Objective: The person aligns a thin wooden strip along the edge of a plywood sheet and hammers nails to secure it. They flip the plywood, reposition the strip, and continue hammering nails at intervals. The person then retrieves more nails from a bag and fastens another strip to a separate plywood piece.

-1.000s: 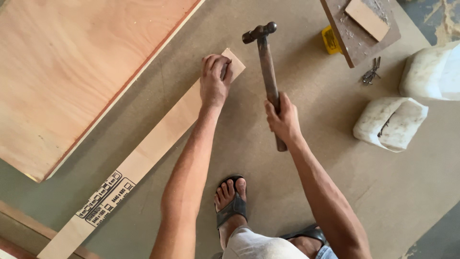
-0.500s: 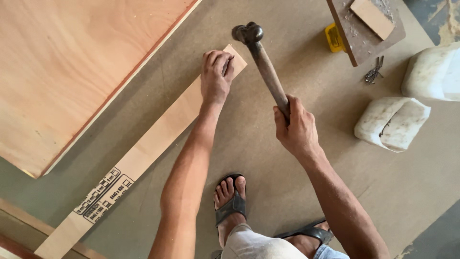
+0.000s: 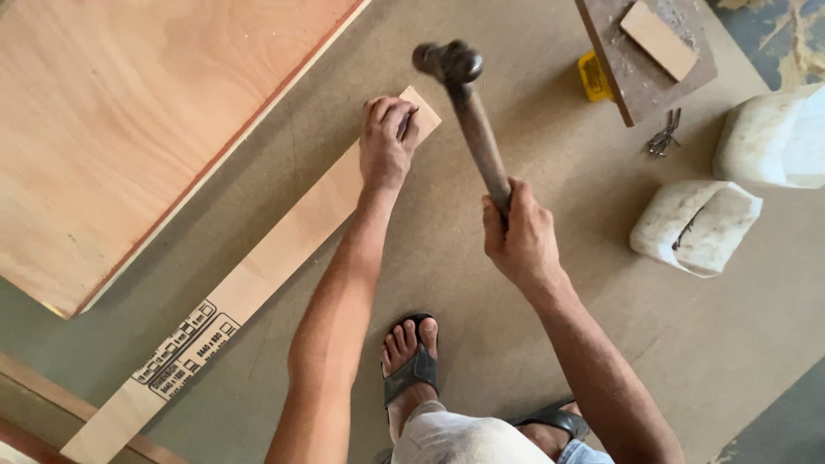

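Observation:
A long pale wooden strip [image 3: 258, 275] lies diagonally on the brown floor board. My left hand [image 3: 387, 142] rests on its far end, fingertips pinching a small nail upright there. My right hand [image 3: 520, 236] grips the wooden handle of a hammer [image 3: 468, 112]. The hammer's dark metal head is raised just right of and above my left hand, close to the strip's end.
A large plywood sheet [image 3: 129, 120] lies at the left. At upper right are a dark wood block [image 3: 636, 69] with a small pale piece on it, a yellow object [image 3: 593, 77], loose nails [image 3: 663, 137] and two white sacks [image 3: 696, 225]. My sandalled foot [image 3: 411, 361] stands below.
The hammer head has swung left, from well right of my left hand to just beside the strip's end. My right hand has slid up the handle. My left hand stays put.

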